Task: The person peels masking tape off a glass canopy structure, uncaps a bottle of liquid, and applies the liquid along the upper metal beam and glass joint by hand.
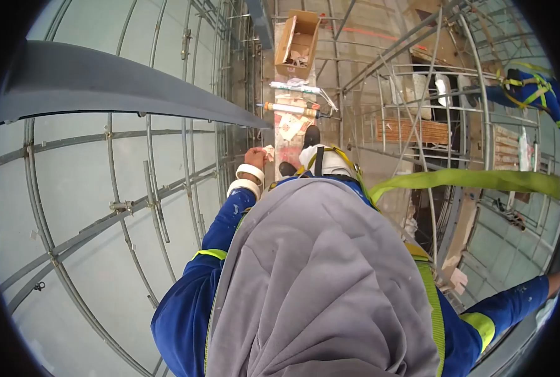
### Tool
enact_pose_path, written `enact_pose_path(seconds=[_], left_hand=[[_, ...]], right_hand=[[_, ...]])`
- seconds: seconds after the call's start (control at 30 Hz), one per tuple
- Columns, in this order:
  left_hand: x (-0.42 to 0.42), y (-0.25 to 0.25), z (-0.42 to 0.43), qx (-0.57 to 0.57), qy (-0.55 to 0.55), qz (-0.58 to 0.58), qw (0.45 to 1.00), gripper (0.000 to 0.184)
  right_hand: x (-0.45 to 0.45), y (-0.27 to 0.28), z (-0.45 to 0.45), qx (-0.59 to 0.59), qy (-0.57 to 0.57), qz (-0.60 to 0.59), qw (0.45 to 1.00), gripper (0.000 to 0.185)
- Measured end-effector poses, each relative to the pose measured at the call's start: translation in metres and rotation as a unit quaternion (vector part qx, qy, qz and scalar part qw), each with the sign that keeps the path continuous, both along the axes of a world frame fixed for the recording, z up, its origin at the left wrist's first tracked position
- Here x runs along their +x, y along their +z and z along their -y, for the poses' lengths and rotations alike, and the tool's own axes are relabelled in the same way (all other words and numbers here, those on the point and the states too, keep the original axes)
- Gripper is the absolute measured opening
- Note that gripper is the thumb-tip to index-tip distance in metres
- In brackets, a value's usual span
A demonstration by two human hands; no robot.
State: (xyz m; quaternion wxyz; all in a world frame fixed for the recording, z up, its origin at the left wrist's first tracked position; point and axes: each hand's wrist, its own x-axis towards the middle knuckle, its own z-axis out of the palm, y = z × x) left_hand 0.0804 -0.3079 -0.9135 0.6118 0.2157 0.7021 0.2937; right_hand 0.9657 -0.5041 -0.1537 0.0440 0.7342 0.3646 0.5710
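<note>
My left hand [255, 157] is closed on a crumpled pale scrap [269, 152], which looks like paper or used tape. Two rolls of masking tape, one nearer the hand [250, 171] and one lower [243, 186], hang around my left wrist. Ahead of that hand, a caulking gun [290, 109] lies across the plank, with a white sealant tube [294, 87] beyond it. My right arm stretches out to the lower right. Only the edge of my right hand [555, 284] shows beside a dark frame, and its fingers are hidden.
I stand on a narrow plank [286, 135] high on scaffolding. An open cardboard box [297, 44] sits at its far end. A grey beam [135, 81] juts in from the left before glass panels. A green strap [468, 179] runs right from my harness. Another person [531, 91] in blue is at right.
</note>
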Motion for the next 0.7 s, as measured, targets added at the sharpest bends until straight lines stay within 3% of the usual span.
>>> enact_pose_path(seconds=[0.07, 0.13, 0.17, 0.2, 0.3, 0.33, 0.4, 0.47, 0.5, 0.6, 0.67, 0.7], left_hand=[[0.007, -0.002, -0.009, -0.068, 0.02, -0.003, 0.997, 0.008], [0.014, -0.07, -0.012, -0.044, 0.036, -0.034, 0.998, 0.011], [0.019, -0.075, -0.022, -0.036, 0.02, -0.016, 0.999, 0.011], [0.03, -0.035, -0.041, -0.07, 0.042, 0.008, 0.997, 0.008], [0.068, -0.022, -0.1, -0.043, 0.062, 0.023, 0.997, 0.006], [0.083, -0.014, -0.124, -0.021, 0.041, -0.02, 0.999, 0.006], [0.103, -0.016, -0.18, 0.017, 0.038, 0.009, 0.999, 0.007], [0.124, -0.03, -0.245, 0.073, 0.016, -0.035, 0.997, 0.008], [0.141, -0.004, -0.268, 0.089, 0.058, -0.014, 0.994, 0.008], [0.165, 0.05, -0.337, 0.08, 0.047, 0.075, 0.993, 0.01], [0.177, 0.036, -0.379, -0.006, 0.115, -0.021, 0.993, 0.011], [0.171, 0.042, -0.367, 0.045, 0.14, 0.06, 0.987, 0.013]], right_hand=[[-0.003, 0.002, 0.002, 0.002, -0.013, -0.023, 1.0, 0.033], [0.01, 0.008, 0.008, -0.002, -0.008, -0.038, 0.999, 0.035], [0.016, 0.011, 0.011, -0.01, -0.005, -0.053, 0.999, 0.036], [0.018, 0.013, 0.013, -0.009, -0.007, -0.051, 0.999, 0.036], [0.01, 0.012, 0.013, -0.046, -0.087, 0.008, 0.995, 0.037], [0.011, 0.013, 0.014, -0.05, -0.084, 0.003, 0.995, 0.037], [0.0, 0.012, 0.012, -0.046, -0.083, 0.003, 0.995, 0.037], [-0.02, 0.005, 0.003, 0.0, -0.138, -0.045, 0.989, 0.037], [-0.025, 0.006, 0.001, 0.008, -0.142, -0.041, 0.989, 0.037], [-0.032, 0.0, 0.0, 0.03, -0.124, -0.023, 0.992, 0.038], [-0.021, 0.004, 0.006, 0.001, -0.023, -0.014, 1.0, 0.041], [-0.019, 0.005, 0.006, -0.003, -0.024, -0.015, 1.0, 0.041]])
